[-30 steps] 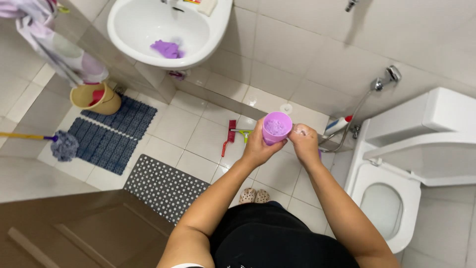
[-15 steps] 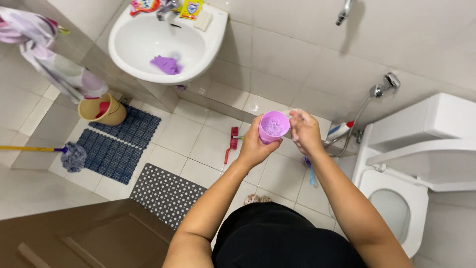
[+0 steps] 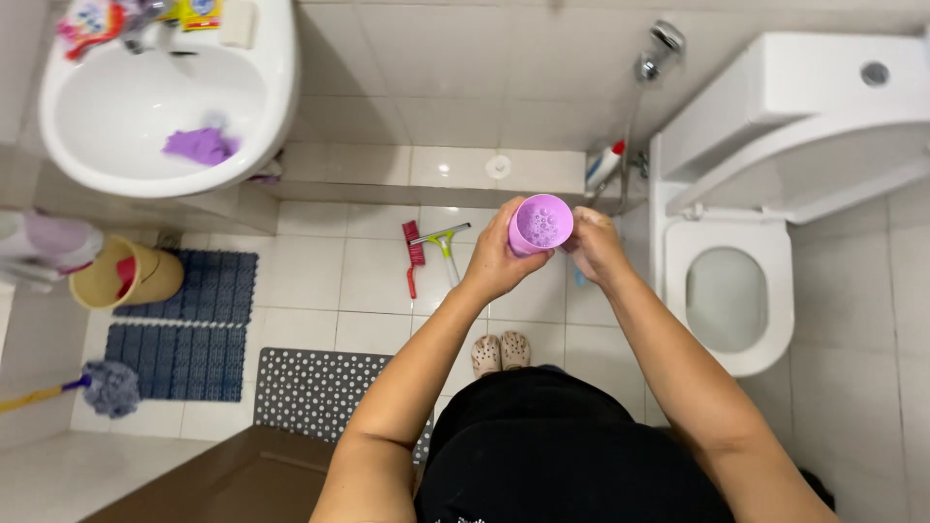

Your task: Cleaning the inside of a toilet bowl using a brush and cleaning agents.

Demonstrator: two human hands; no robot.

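I stand on a tiled bathroom floor in beige clogs (image 3: 501,351). In front of my body I hold a purple cup (image 3: 541,223), its open mouth facing up at me with bubbly liquid inside. My left hand (image 3: 499,257) wraps the cup's left side. My right hand (image 3: 593,247) is curled against its right side, fingers on the rim. A small blue thing (image 3: 578,279) shows just under my right hand; I cannot tell whether it is held.
A white sink (image 3: 276,92) with a purple cloth (image 3: 199,145) is upper left; an open toilet (image 3: 775,320) is right. A red brush (image 3: 414,254), squeegee (image 3: 444,242), yellow bucket (image 3: 155,276), blue mats (image 3: 179,358), dotted grey mat (image 3: 310,392) and mop (image 3: 107,385) lie on the floor.
Both hands stay together on the cup. The view has swung, so the sink sits further left and more of the toilet shows.
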